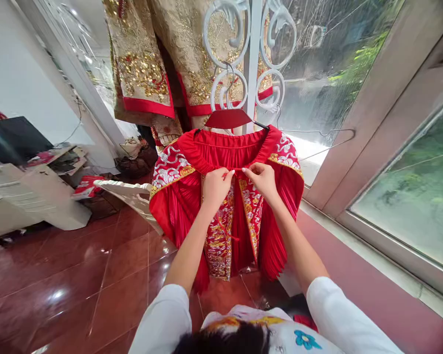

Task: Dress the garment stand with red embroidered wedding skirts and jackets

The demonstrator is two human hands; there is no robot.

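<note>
A red pleated garment [177, 206] with gold and silver embroidered panels hangs from a dark red hanger [227, 118] on a white scrolled rack [253, 64]. My left hand [216, 186] and my right hand [262, 179] meet at the front of its waistband, both closed in a pinch on the red band edge and its small fastening. My white sleeves show at the bottom of the view.
A gold embroidered robe [151, 59] hangs behind the rack. A white chair back [127, 192] stands left of the garment, a white desk [29, 196] with papers further left. Large windows [409, 187] run along the right. The floor [96, 275] is glossy red tile.
</note>
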